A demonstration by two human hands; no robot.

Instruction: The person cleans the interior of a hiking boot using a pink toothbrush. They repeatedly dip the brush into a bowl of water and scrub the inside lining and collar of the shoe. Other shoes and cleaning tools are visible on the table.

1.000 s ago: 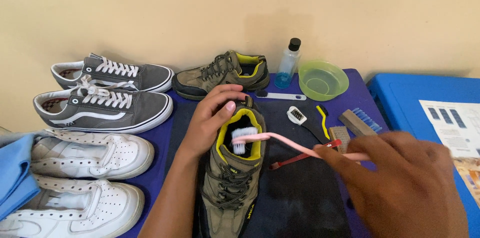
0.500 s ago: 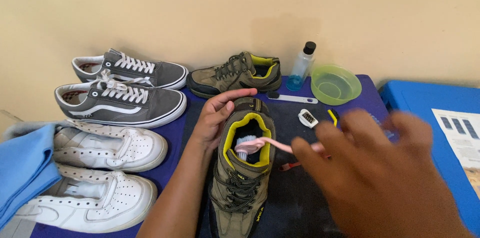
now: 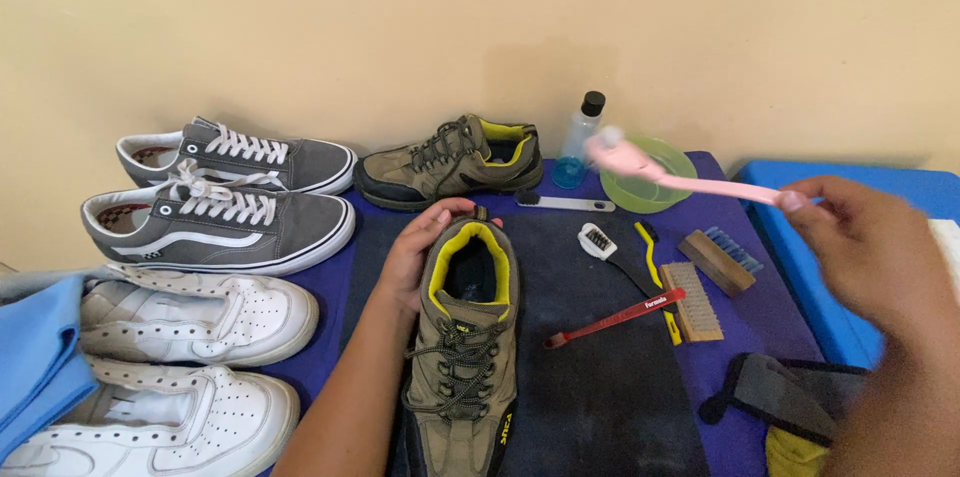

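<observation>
The left hand [image 3: 420,257] cups the heel of an olive and yellow shoe [image 3: 465,347], fingers curled loosely around its left side and back rim, steadying it on the dark mat [image 3: 600,377] that covers the middle of the desk [image 3: 320,367]. The right hand [image 3: 870,257], blurred, is closed around the end of a pink toothbrush [image 3: 680,175], which it holds in the air up and to the right of the shoe, its head over a green bowl [image 3: 650,177].

Beyond the shoe's heel lies its matching partner [image 3: 450,162] on its side, with a small clear bottle [image 3: 578,152] of blue liquid just right of that. Right of the held shoe lie a red-handled brush [image 3: 615,319], a black brush with a white head [image 3: 610,252], a yellow-handled brush [image 3: 655,267] and two wooden brushes [image 3: 700,287]. Left of the shoe stand a pair of grey sneakers [image 3: 220,207] and, nearer, a pair of white sneakers [image 3: 190,357], with a blue cloth [image 3: 40,357] at their far left.
</observation>
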